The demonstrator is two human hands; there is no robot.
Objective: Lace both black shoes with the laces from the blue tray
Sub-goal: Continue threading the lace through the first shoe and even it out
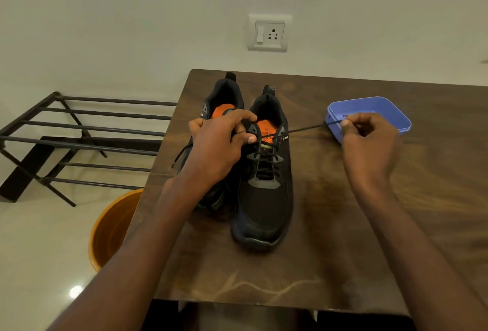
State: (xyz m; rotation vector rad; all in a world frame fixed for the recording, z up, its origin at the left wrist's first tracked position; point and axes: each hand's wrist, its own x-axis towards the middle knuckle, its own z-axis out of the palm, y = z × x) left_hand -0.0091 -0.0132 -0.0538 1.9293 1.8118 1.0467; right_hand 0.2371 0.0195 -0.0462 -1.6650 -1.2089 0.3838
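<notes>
Shoes, two black ones, stand side by side on the brown tabletop (343,225), toes toward the person; the right shoe (264,198) already has a lace crossed through its lower eyelets, and the left shoe (224,98) is mostly hidden behind the left hand (216,151). This hand rests on the tongue area between the shoes; its fingers (245,116) are curled and the thumb seems to press the lace near the top eyelets, though what exactly it pinches I cannot tell. The right hand (369,145) is out to the side, in front of the blue tray (396,111); its fingers are closed in a pinch on the free end of the lace (306,128), which runs tight from the shoe to this hand.

I judge the step as pulling the lace through one of the upper eyelets of the right shoe; whether the left shoe is laced cannot be seen, only a loose lace end hangs at its left side.

Risks from here: if the right hand pulls too hard, the shoe can slide or tip, because only the left hand keeps it in place; the tight lace passes close to the tray and can drag it along the tabletop; an uneven pull can leave one end too short for tying; the lace tip can also slip out of the pinch.
</notes>
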